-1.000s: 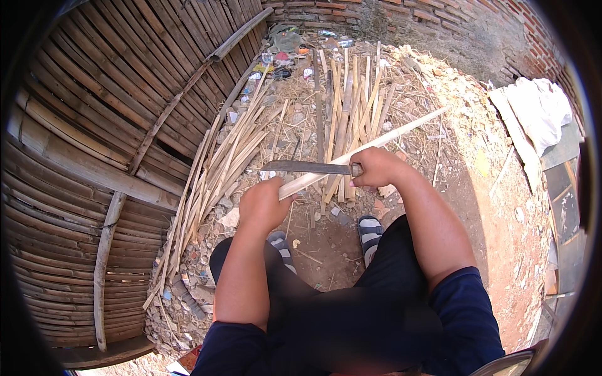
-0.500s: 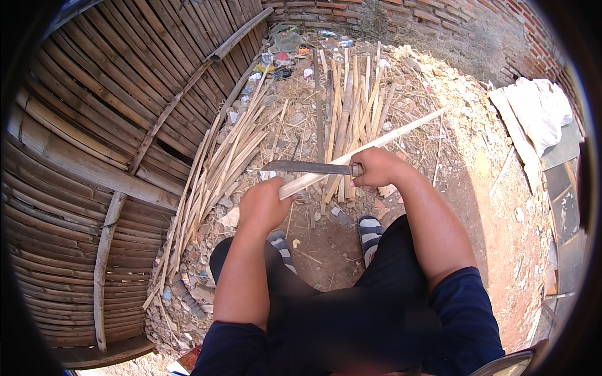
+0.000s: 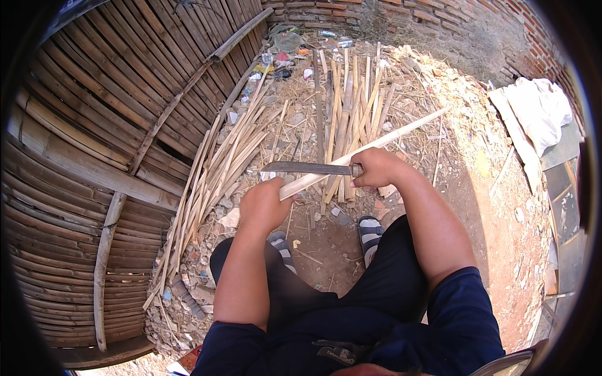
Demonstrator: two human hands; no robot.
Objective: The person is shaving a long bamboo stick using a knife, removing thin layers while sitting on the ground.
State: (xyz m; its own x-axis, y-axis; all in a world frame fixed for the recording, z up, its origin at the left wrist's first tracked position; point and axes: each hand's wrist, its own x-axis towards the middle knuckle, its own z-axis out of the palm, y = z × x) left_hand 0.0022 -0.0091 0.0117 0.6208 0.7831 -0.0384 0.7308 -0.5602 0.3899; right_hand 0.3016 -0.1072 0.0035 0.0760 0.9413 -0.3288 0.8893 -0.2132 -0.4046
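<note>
My left hand [image 3: 266,203] is closed around the near end of a long pale bamboo strip [image 3: 401,130], which slants up and away to the right. My right hand [image 3: 376,168] grips the handle of a machete [image 3: 307,167], its fingers wrapped round it. The dark blade points left and lies across the strip, its tip just above my left hand. Beyond my right hand the strip runs on to a free far end. Most of the machete's handle is hidden in my fist.
Split bamboo strips [image 3: 219,160] lie in a heap at the left, along a bamboo slat wall [image 3: 106,94]. Another bundle of strips [image 3: 351,106] lies ahead on the littered ground. A brick wall [image 3: 433,28] closes the back. At the right lies a white sack [image 3: 536,113].
Both hands, the machete and the bamboo strip stay almost where they were. The front of my dark shirt has shifted slightly.
</note>
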